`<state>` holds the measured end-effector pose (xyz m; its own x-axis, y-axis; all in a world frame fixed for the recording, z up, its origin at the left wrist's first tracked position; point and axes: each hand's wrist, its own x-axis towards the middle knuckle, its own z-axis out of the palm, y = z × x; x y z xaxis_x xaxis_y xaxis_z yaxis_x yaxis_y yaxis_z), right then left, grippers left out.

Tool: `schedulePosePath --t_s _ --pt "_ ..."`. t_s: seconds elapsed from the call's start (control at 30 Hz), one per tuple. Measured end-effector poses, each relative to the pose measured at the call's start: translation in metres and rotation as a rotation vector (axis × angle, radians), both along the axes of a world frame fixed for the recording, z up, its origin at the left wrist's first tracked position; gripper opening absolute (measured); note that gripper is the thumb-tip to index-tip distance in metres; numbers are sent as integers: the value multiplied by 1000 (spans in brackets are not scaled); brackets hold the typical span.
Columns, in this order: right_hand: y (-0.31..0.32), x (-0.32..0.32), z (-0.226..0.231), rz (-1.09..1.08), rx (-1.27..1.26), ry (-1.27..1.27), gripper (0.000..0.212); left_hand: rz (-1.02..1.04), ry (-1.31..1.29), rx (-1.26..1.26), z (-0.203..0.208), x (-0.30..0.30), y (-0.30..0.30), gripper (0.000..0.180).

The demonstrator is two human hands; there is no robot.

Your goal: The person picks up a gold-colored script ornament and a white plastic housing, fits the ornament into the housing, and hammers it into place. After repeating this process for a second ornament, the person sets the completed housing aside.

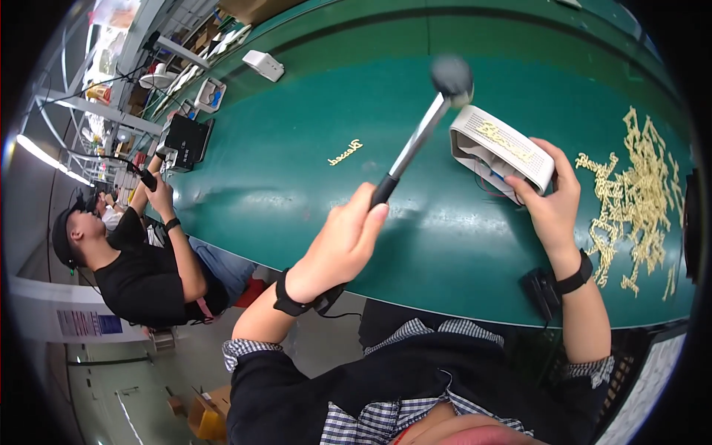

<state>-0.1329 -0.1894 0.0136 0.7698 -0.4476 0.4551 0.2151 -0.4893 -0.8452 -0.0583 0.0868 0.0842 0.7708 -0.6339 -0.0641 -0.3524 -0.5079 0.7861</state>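
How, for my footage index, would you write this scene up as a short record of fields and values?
Left hand: closed around a black-handled mallet with silver shaft and dark rounded head
Mallet head: blurred; contact with housing unclear
Right hand: holds the white perforated housing
On housing: pale yellow script-lettering piece
Surface: glossy green tabletop
Loose on surface: single yellow lettering piece
Far right: spread-out heap of yellow lettering pieces
Near right wrist: black boxy object
Nearby: seated person in black shirt, left
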Motion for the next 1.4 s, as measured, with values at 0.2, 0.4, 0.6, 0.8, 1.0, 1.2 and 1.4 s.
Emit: schedulePosePath --t_s 0.2,0.4,0.6,0.8,1.0,1.2,1.4 --pt "0 2 -4 -6 -50 27 48 -132 -59 295 -19 21 13 26" --pt "-8 -5 19 -70 -208 76 51 -293 -260 337 20 173 17 33" --pt "-26 24 94 237 -522 468 57 323 -809 770 -17 370 71 56" --pt "-76 140 121 271 -453 566 48 519 -830 711 -50 434 59 47" --pt "-110 262 62 -203 -427 340 56 501 -785 676 -42 447 43 30" --pt "-107 279 12 -224 -495 171 63 265 -869 704 -4 403 47 28" --pt "-38 160 94 199 -478 193 86 61 -1219 352 66 245 21 30"
